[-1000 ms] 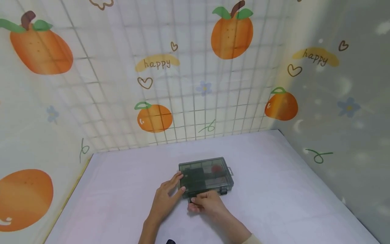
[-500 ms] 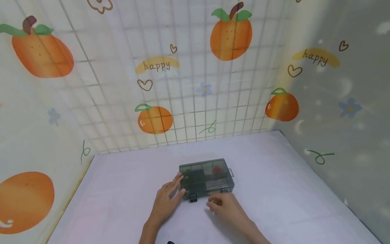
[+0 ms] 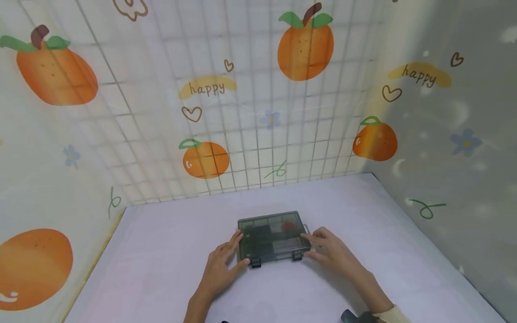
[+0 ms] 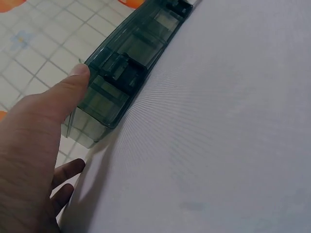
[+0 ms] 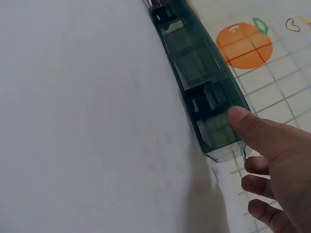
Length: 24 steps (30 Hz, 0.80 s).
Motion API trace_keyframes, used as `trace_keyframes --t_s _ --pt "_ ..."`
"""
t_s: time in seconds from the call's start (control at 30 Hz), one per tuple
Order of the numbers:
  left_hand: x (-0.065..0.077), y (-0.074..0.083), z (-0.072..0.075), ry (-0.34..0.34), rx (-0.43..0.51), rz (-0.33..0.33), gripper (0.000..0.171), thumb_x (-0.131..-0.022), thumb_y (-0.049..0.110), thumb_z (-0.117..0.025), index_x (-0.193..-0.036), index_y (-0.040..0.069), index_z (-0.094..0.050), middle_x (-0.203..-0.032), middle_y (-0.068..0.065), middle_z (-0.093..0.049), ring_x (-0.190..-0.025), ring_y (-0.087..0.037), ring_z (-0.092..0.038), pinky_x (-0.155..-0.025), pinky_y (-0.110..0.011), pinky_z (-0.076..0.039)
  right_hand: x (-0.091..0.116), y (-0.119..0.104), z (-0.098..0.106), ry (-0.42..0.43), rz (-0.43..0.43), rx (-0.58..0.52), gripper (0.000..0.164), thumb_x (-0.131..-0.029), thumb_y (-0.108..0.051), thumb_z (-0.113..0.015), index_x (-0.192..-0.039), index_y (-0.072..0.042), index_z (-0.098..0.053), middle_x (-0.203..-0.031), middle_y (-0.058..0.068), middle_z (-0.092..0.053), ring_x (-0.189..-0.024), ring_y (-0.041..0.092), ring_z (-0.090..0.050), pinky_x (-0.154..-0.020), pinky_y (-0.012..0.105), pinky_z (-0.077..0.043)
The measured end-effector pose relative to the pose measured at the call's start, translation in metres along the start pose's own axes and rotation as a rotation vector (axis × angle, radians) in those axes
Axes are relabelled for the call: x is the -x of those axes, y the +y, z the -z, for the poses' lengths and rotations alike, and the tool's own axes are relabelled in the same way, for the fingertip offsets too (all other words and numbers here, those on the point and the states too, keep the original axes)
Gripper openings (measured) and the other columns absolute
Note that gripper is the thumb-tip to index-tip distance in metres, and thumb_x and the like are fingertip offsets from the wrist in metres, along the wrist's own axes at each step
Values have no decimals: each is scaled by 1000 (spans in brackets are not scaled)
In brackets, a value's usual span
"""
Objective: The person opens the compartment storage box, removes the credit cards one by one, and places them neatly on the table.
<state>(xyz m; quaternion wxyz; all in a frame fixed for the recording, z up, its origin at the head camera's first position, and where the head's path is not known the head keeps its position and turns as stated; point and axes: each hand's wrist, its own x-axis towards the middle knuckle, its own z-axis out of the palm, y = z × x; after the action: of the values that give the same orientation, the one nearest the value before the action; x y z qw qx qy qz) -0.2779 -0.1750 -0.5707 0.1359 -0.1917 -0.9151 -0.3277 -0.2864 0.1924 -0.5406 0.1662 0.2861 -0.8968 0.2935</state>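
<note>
A translucent dark green plastic storage box [image 3: 278, 235] lies flat on the table, its lid down. Through the lid show a dark block on the left and a reddish round patch at the back right. Two dark latches stand on the front side, the left latch [image 3: 256, 262] and the right latch [image 3: 296, 255]. My left hand [image 3: 220, 264] rests against the box's left end, thumb at the front corner, fingers relaxed. At the opposite end my right hand [image 3: 335, 251] touches the box's right side, thumb on the front corner [image 5: 238, 116] and fingers loosely bent.
A white cloth covers the table [image 3: 169, 229]. Printed curtains with oranges and grid lines hang at the back [image 3: 250, 130] and on both sides. A dark device [image 3: 349, 316] sits by the right wrist near the bottom edge.
My right hand has left the left latch, passed the right latch, and come to the box's right end. My left hand has stayed at the left end. The box has barely moved.
</note>
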Motion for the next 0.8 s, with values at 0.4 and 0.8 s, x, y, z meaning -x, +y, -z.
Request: trace_keyframes --t_s 0.4,0.8 --pt "-2 -6 0 17 3 -46 89 -88 52 -71 -159 20 -28 -162 0 -30 -133 -33 -48 -105 -64 -36 -6 5 -1 57 81 -52 46 -80 -19 -83 -123 -9 -72 -102 -6 -56 -85 5 -47 -67 21 -47" --pt "0 -4 1 37 77 42 89 -86 54 -73 -159 29 -28 -157 11 -36 -134 -32 -48 -108 -63 -33 -17 -4 11 162 121 -17 38 -79 -12 -84 -116 -9 -76 -101 -7 -58 -84 4 -50 -63 18 -46"
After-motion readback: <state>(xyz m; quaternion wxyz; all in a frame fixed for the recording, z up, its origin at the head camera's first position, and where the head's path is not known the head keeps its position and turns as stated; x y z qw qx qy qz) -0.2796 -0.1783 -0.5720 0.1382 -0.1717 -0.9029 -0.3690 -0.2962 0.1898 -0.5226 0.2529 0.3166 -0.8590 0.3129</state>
